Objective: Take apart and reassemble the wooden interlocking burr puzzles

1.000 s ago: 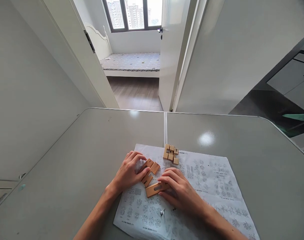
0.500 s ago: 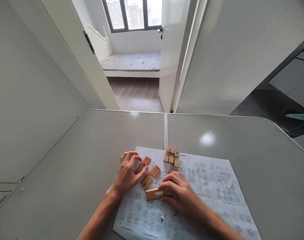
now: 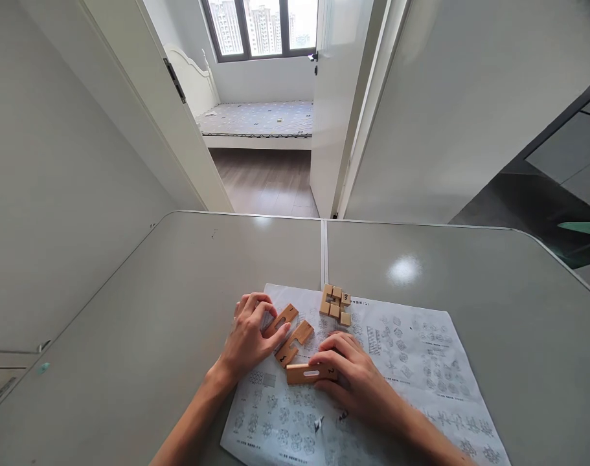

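Wooden puzzle pieces lie on a printed instruction sheet (image 3: 411, 362) on a grey table (image 3: 153, 310). My left hand (image 3: 249, 336) pinches the end of a notched wooden piece (image 3: 282, 318). Beside it lies a second notched piece (image 3: 295, 342), which neither hand holds. My right hand (image 3: 355, 375) grips a slotted wooden bar (image 3: 307, 373) at its right end, holding it on edge on the sheet. A partly joined cluster of wooden blocks (image 3: 335, 303) sits at the sheet's far edge, untouched.
The table is two grey halves with a seam (image 3: 324, 252) down the middle. Beyond it, a white wall (image 3: 460, 116) and an open white door (image 3: 336, 103) lead to a room with a bed (image 3: 260, 120) and window.
My left hand has drawn one notched piece away to the left, separating it from the second. My right hand has turned the slotted bar level.
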`<state>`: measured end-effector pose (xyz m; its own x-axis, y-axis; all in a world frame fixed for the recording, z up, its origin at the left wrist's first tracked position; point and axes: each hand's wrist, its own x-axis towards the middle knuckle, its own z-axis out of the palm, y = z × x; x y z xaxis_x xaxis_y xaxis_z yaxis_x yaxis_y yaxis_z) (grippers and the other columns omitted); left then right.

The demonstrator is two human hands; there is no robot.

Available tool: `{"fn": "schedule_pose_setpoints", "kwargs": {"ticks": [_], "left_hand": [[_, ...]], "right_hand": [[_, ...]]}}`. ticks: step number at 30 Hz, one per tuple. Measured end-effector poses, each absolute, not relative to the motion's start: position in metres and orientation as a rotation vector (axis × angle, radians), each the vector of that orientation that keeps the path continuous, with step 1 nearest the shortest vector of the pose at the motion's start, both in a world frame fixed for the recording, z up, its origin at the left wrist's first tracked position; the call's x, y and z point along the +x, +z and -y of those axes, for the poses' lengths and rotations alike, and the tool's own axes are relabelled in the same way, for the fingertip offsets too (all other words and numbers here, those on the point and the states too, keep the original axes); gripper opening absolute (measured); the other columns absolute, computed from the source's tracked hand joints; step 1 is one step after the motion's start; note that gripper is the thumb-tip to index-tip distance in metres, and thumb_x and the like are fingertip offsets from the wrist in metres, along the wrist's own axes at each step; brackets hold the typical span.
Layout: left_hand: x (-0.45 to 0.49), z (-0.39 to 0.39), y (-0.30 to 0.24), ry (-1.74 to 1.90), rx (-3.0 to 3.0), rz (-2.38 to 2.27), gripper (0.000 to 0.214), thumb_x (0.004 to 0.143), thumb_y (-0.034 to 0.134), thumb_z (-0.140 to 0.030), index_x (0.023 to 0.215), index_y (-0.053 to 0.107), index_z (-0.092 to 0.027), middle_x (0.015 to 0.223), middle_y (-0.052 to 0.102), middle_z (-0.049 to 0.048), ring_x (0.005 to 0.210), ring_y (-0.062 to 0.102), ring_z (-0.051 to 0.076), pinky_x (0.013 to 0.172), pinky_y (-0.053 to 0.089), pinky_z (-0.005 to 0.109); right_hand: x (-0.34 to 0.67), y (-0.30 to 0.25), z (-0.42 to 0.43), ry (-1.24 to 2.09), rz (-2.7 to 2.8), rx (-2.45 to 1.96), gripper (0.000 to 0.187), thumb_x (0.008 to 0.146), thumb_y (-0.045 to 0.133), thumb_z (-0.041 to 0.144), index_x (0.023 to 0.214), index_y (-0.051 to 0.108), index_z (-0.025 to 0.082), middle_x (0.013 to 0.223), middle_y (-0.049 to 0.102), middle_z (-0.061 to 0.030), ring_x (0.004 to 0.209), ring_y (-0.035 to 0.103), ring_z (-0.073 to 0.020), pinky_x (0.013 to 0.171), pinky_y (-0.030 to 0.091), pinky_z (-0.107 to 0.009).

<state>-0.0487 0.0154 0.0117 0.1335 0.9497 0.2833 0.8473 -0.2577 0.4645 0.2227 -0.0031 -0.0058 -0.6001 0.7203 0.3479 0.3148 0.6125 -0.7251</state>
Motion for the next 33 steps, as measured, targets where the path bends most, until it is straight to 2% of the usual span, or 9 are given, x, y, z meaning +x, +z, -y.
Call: {"fn": "schedule_pose_setpoints", "kwargs": {"ticks": [3,6,13,24,33], "left_hand": [[-0.0482,-0.0153,0.0118,0.797,2.224,-1.771,0.014,0.092,0.073,-0.031,0.091,0.062,-0.024,0.114,0.065,0.0071,0.115,0.057,0.029,0.104,0.049,0.048],[-0.0475,-0.0154,0.0121,0.8,2.233,-1.769,0.009,0.096,0.069,-0.029,0.091,0.063,-0.023,0.113,0.065,0.0071,0.116,0.057,0.028,0.104,0.049,0.047],[-0.0473,-0.0166,0.014,0.809,2.236,-1.756,0.012,0.104,0.059,-0.03,0.096,0.062,-0.023,0.113,0.066,0.0068,0.115,0.058,0.026,0.103,0.05,0.046],[-0.049,-0.0164,0.0082,0.808,2.244,-1.763,0.009,0.105,0.059,-0.03,0.102,0.062,-0.023,0.116,0.066,0.0069,0.115,0.058,0.026,0.102,0.051,0.045],[-0.0489,-0.0167,0.0088,0.799,2.262,-1.782,0.008,0.104,0.06,-0.03,0.106,0.06,-0.023,0.118,0.067,0.0066,0.117,0.058,0.026,0.103,0.051,0.045]], "right_hand": [[0.2226,-0.0071,0.0036,0.828,2.185,-0.818,0.031,0.09,0.081,0.016,0.115,0.066,0.027,0.108,0.067,-0.0076,0.104,0.065,-0.0297,0.09,0.059,-0.045],[0.2221,-0.0078,0.0037,0.829,2.168,-0.806,0.022,0.096,0.075,0.018,0.114,0.067,0.026,0.104,0.068,-0.0074,0.102,0.065,-0.0284,0.09,0.058,-0.044],[0.2216,-0.0047,0.0031,0.835,2.165,-0.785,0.01,0.099,0.07,0.017,0.105,0.069,0.025,0.096,0.07,-0.0055,0.1,0.064,-0.0264,0.094,0.055,-0.043],[0.2218,-0.0036,0.0033,0.869,2.167,-0.792,0.006,0.102,0.067,0.02,0.105,0.069,0.024,0.096,0.07,-0.0063,0.099,0.064,-0.0262,0.093,0.056,-0.045],[0.2219,-0.0031,0.0038,0.887,2.162,-0.785,0.01,0.101,0.067,0.018,0.108,0.068,0.025,0.097,0.07,-0.0058,0.099,0.062,-0.0262,0.093,0.054,-0.045]]}}
